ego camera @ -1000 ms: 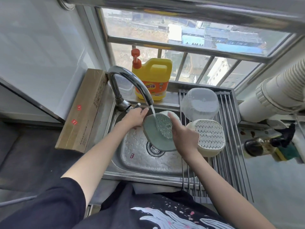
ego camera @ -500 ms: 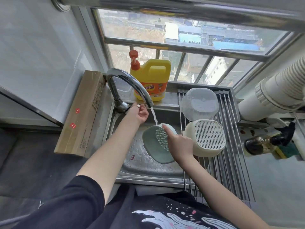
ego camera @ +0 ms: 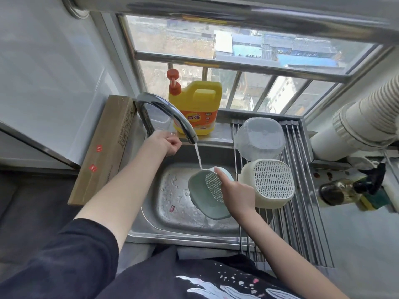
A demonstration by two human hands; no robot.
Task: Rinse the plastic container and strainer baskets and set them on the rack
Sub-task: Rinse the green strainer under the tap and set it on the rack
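- The right hand [ego camera: 235, 190] grips a green basket [ego camera: 207, 196] by its rim, fingers curled over the edge nearest the rack [ego camera: 302, 212]; the basket is tilted on edge over the sink [ego camera: 172, 197], its perforated bottom facing the person.
- Water [ego camera: 198, 156] falls from the tap [ego camera: 170, 117] and lands at the top edge of the green basket, just above the right hand's fingertips.
- The left hand [ego camera: 166, 143] is up at the base of the tap, behind and left of the held basket, fingers curled; what it holds is hidden by the spout, so I cannot tell its grip for sure.
- Just right of the gripping hand, a white basket [ego camera: 269, 184] lies upside down on the rack, its slotted bottom up, its near side touching or almost touching the hand.
- Beyond the white basket, further from the grip, a clear container [ego camera: 260, 138] also sits inverted on the rack, touching the white basket.
- A yellow bottle [ego camera: 197, 108] stands on the ledge behind the tap, well above the grip.
- A cardboard box [ego camera: 105, 147] lies left of the sink, beyond the left forearm.
- A dark bottle [ego camera: 339, 190] lies on the counter right of the rack.
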